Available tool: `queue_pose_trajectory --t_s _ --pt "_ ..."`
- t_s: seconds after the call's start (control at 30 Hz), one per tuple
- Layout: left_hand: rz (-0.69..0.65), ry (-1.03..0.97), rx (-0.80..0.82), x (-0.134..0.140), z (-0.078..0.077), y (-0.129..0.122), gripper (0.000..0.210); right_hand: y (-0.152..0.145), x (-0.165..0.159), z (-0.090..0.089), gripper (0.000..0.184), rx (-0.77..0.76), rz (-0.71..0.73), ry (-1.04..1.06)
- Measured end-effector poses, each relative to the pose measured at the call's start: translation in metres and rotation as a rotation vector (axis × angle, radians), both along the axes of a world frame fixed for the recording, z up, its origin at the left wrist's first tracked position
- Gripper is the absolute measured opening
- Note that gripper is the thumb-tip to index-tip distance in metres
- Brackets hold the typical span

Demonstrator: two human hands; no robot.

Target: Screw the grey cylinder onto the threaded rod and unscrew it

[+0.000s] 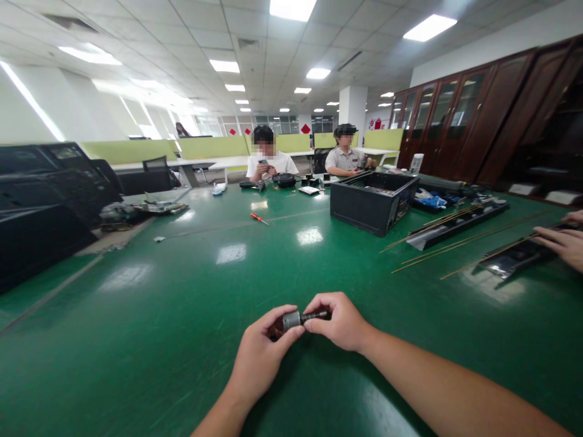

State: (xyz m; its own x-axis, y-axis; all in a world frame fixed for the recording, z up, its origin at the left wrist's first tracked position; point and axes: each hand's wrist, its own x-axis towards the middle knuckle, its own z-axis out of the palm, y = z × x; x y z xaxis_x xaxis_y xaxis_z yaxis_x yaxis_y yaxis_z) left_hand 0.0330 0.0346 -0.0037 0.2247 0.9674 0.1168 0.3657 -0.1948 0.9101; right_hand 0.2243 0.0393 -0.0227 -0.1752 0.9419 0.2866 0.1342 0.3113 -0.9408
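Close in front of me, above the green tabletop, I hold a small grey metal cylinder with a thin ribbed shaft [292,320], lying roughly level with the shaft pointing right. My left hand [263,349] is closed around the cylinder body, thumb below and fingers over the top. From the other side, my right hand [339,321] pinches the shaft near where it leaves the body. The shaft's tip shows between its curled fingers. Whether the cylinder is a motor or some other part, I cannot tell.
An orange-handled screwdriver [257,218] lies farther up the green table [191,315]. A black open-topped case [359,209] stands right of centre. Thin brass-coloured rods [428,258] and metal channels lie at right, near another person's hands [565,243]. Two people sit across the table.
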Motion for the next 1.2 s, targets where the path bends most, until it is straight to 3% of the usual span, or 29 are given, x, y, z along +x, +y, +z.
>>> queue_pose_trajectory --t_s 1.2 --pt "-0.002 -0.042 -0.037 -0.0006 -0.0007 -0.0013 0.039 -0.0038 0.0003 0.0002 0.007 -0.007 0.036 0.041"
